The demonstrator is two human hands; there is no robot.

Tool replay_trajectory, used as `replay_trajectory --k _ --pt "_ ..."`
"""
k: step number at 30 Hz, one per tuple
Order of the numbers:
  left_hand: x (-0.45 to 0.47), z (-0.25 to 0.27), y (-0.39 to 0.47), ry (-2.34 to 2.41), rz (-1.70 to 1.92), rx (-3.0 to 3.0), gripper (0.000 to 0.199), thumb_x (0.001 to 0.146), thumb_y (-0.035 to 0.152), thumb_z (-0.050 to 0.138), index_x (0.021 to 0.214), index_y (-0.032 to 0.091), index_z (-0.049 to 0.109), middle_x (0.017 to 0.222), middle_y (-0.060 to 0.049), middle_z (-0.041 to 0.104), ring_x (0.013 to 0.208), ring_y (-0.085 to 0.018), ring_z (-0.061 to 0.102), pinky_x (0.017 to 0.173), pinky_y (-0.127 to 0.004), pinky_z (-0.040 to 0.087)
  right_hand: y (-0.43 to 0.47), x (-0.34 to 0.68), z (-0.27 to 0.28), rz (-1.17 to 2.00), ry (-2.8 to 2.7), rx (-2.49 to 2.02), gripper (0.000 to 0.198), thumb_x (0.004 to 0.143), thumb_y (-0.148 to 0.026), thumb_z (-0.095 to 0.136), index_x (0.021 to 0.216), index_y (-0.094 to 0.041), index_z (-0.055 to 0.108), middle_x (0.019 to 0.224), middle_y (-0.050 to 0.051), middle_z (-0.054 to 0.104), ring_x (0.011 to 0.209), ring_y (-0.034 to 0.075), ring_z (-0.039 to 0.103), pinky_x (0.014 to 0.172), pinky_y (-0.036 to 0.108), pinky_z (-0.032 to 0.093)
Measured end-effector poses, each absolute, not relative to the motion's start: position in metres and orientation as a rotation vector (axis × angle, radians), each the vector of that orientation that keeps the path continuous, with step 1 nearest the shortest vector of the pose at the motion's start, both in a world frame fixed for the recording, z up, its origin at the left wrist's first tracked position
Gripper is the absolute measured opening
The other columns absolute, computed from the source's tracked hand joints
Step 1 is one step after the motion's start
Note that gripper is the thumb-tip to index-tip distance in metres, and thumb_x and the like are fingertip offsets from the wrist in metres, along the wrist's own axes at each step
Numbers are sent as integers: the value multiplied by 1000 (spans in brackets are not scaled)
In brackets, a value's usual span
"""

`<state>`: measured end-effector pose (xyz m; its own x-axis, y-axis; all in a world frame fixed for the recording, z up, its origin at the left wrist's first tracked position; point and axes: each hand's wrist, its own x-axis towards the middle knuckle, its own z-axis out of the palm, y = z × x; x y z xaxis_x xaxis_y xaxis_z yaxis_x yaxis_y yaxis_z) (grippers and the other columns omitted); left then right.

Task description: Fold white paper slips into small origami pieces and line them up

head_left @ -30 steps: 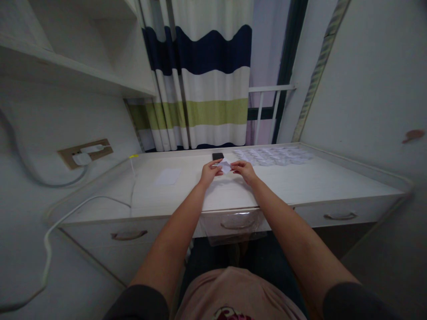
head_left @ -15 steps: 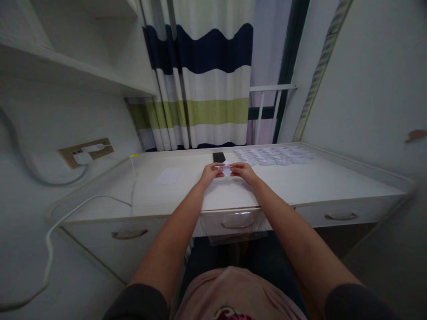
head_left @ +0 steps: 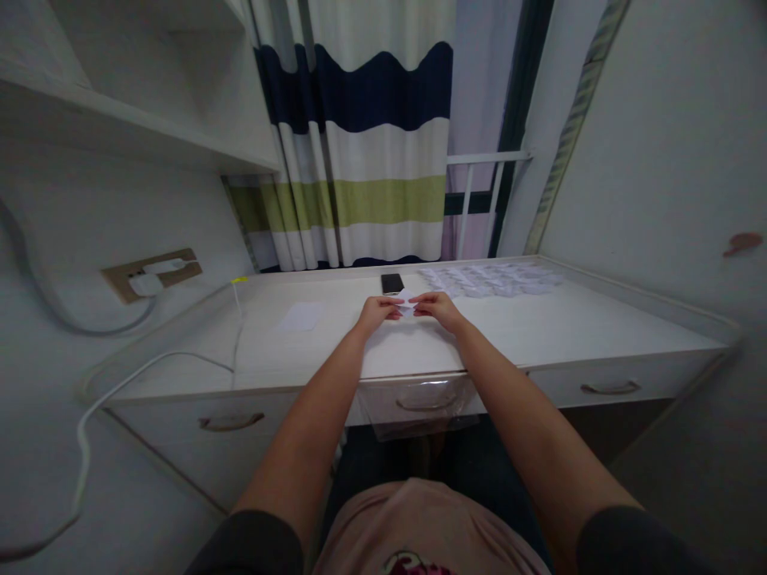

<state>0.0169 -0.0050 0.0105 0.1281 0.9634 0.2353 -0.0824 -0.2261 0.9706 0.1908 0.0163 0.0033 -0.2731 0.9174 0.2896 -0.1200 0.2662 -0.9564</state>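
Between my hands is a small piece of white paper (head_left: 406,303), held just over the desk with its edges angled like a fold. My left hand (head_left: 379,310) pinches its left side between thumb and fingers. On the right side, my right hand (head_left: 437,308) grips it the same way. Just behind the paper lies a dark flat rectangular object (head_left: 392,283). A flat stack or sheet of white paper (head_left: 301,316) rests to the left of my left hand. Rows of small folded white paper pieces (head_left: 491,279) cover the back right of the desk.
The white desk (head_left: 539,327) has a raised rim and drawers with handles in front. Clear plastic (head_left: 419,407) hangs over the middle drawer. A white cable (head_left: 149,363) crosses the left side, below a wall socket (head_left: 153,275). A striped curtain (head_left: 383,192) hangs behind.
The paper between my fingers has changed shape: a pointed part now stands up higher above my fingertips. Both hands stay in nearly the same place.
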Motion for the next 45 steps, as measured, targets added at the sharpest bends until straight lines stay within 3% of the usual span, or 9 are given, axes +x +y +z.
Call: replay_trajectory --k 21,29,45 --pt "19 9 -4 850 1309 1348 10 61 9 61 69 10 66 68 -5 67 60 -11 60 66 -27 50 10 187 5 1223 -1480 -727 10 53 -22 67 61 -17 66 62 0 64 60 12 60 68 30 51" --pt "19 7 -2 856 1319 1326 9 60 9 64 68 11 68 68 -4 66 67 -12 61 75 -29 50 10 187 7 1199 -1467 -720 7 52 -21 66 58 -18 66 60 0 64 59 13 60 69 30 51" --pt "14 6 3 767 1287 1100 16 62 -1 54 70 8 65 70 -8 67 63 -12 62 75 -28 50 26 188 -3 1081 -1631 -715 17 57 -24 64 70 -15 71 63 3 66 59 13 61 66 30 52"
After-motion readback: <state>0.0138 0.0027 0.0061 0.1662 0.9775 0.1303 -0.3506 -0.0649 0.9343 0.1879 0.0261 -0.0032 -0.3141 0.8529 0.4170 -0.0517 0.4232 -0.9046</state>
